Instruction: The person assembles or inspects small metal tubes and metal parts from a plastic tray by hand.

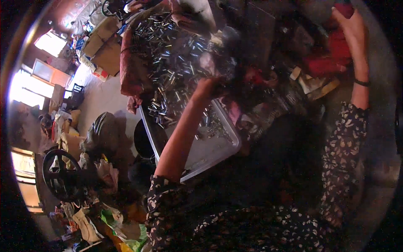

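Observation:
Many small shiny metal tubes or pins (176,54) lie spread over a work surface, and some lie in a shallow clear plastic tray (233,140) in front of me. My left hand (210,77) reaches across the tray to the far edge of the metal pieces. Its fingers are lost in shadow and blur near a pale smudged shape. On the far right, my right hand (352,35) is raised, its fingers closed round a dark red thing (345,9) cut off by the picture's top edge. Bright red cloth (336,52) lies just left of that hand.
A rolled pinkish cloth (132,63) borders the metal pieces on the left. Cardboard boxes (105,42) stand on the floor beyond. A black handwheel (61,174) and loose bags (107,176) are at lower left. Yellowish scraps (312,84) lie between my arms.

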`<state>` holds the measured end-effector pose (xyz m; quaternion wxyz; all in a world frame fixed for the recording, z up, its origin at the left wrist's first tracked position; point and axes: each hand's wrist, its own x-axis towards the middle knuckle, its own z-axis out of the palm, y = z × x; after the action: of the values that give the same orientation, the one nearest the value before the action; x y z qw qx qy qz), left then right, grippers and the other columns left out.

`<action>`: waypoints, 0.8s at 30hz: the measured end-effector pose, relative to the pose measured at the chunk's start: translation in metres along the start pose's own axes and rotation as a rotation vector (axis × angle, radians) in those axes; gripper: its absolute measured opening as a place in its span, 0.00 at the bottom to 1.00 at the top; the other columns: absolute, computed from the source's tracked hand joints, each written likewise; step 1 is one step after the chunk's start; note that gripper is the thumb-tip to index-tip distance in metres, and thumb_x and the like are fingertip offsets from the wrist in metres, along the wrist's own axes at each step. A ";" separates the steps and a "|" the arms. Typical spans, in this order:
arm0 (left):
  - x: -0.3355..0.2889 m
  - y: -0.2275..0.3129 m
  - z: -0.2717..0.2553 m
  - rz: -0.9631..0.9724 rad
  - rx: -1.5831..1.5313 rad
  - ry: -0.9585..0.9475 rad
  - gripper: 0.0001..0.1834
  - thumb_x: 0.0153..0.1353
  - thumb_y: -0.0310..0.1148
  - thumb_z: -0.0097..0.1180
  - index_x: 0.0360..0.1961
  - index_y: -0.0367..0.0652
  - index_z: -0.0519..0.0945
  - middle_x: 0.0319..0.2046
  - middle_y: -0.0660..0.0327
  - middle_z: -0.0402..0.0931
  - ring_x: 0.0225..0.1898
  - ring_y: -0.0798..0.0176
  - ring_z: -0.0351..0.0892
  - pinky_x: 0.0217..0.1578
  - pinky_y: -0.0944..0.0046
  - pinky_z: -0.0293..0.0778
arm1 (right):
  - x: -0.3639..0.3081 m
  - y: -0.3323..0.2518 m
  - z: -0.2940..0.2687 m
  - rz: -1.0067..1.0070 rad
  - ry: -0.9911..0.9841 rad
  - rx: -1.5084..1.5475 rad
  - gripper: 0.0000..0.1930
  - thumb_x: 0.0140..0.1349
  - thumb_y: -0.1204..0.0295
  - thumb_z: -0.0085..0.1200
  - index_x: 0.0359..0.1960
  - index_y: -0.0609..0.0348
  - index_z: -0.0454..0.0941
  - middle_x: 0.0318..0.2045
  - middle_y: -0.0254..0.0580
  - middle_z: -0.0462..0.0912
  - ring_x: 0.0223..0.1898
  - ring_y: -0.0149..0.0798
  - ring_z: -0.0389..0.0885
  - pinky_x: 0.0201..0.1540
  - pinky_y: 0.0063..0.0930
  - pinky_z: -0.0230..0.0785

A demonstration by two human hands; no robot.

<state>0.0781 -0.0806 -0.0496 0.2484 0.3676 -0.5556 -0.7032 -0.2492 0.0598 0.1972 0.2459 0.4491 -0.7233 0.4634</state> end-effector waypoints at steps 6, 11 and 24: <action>0.006 0.012 0.019 -0.001 -0.002 0.083 0.15 0.52 0.37 0.53 0.32 0.33 0.76 0.26 0.60 0.75 0.22 0.68 0.74 0.23 0.71 0.70 | 0.026 0.015 0.003 0.024 -0.068 -0.136 0.26 0.46 0.60 0.57 0.46 0.59 0.67 0.42 0.46 0.70 0.42 0.40 0.70 0.44 0.30 0.63; 0.007 0.010 0.031 0.100 -0.021 0.109 0.16 0.52 0.39 0.53 0.30 0.33 0.76 0.21 0.64 0.74 0.20 0.71 0.71 0.21 0.72 0.67 | 0.038 0.054 0.026 -0.304 0.088 0.073 0.28 0.45 0.54 0.57 0.43 0.63 0.70 0.36 0.44 0.77 0.37 0.37 0.74 0.42 0.26 0.64; 0.017 0.003 0.045 0.154 0.045 0.313 0.16 0.51 0.41 0.54 0.28 0.36 0.76 0.18 0.64 0.72 0.18 0.71 0.67 0.18 0.73 0.64 | -0.039 0.050 0.008 -0.313 0.249 -0.372 0.23 0.47 0.62 0.58 0.40 0.68 0.71 0.37 0.50 0.76 0.37 0.49 0.76 0.41 0.34 0.67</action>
<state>0.0319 -0.0671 -0.0461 0.3767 0.4347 -0.5520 -0.6036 -0.2739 0.0771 0.1413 0.4799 0.4419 -0.6820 0.3306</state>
